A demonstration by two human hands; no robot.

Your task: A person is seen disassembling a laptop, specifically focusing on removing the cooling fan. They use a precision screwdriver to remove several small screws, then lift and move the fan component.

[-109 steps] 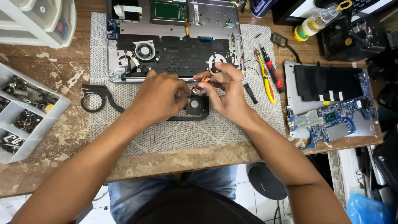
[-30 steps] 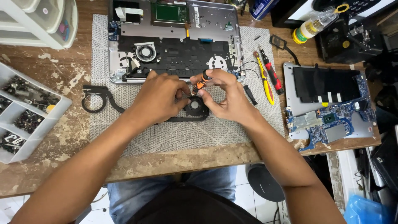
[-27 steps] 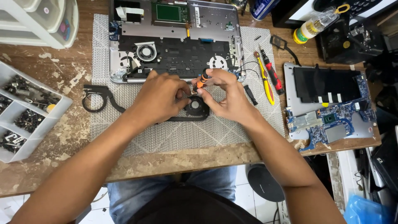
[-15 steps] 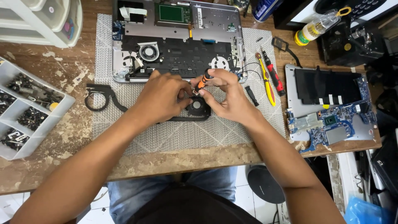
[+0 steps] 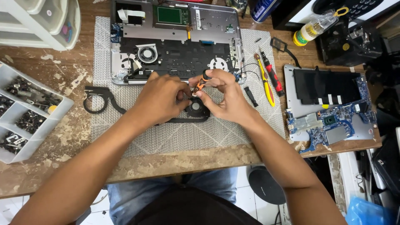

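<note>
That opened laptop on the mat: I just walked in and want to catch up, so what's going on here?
A person is working on a small black fan assembly lying on the grey mat, in front of the opened laptop. The right hand holds an orange-and-black screwdriver tip-down onto it, while the left hand steadies the part. Spare screwdrivers lie to the right, beside a removed circuit board; a parts tray sits on the left.

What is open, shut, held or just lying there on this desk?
Laptop: opened up, insides showing.
Small screwdriver: held in right hand, tip down at the black fan part.
Left hand: resting on that part.
Yellow tool: lying loose on the mat.
Circuit board: taken out, lying at the right.
Screw tray: uncovered.
</note>
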